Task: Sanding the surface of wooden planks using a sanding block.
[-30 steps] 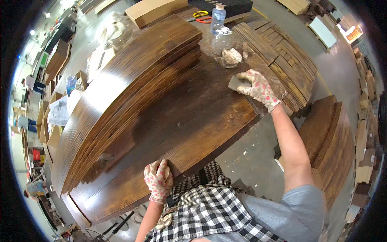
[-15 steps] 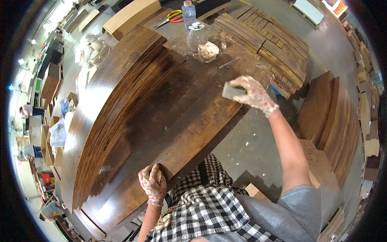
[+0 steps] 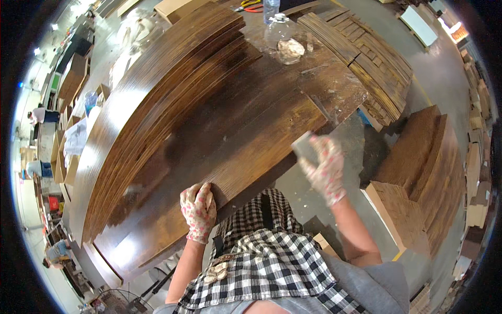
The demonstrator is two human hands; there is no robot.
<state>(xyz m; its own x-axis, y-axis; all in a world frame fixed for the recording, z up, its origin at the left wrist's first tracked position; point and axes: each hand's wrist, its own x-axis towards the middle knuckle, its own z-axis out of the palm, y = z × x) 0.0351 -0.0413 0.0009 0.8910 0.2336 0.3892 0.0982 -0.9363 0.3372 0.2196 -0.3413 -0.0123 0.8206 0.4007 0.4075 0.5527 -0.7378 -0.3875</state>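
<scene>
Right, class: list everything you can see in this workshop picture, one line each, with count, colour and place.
Stained wooden board: one, dark brown, on top of the workbench.
Stack of stained boards: one, brown, left of it.
Clear glass jar: one, far end.
Slatted wooden panels: several, brown, far right.
Board stack on the floor: one, brown, right.
Checked apron: one, black and white, bottom.
Left hand: gloved, resting on the board's near edge.
Right hand: gloved, holding a grey pad.

A dusty workbench [image 3: 334, 89] carries stacked dark-stained boards [image 3: 172, 104] — plus a glass jar [image 3: 282, 36].
</scene>
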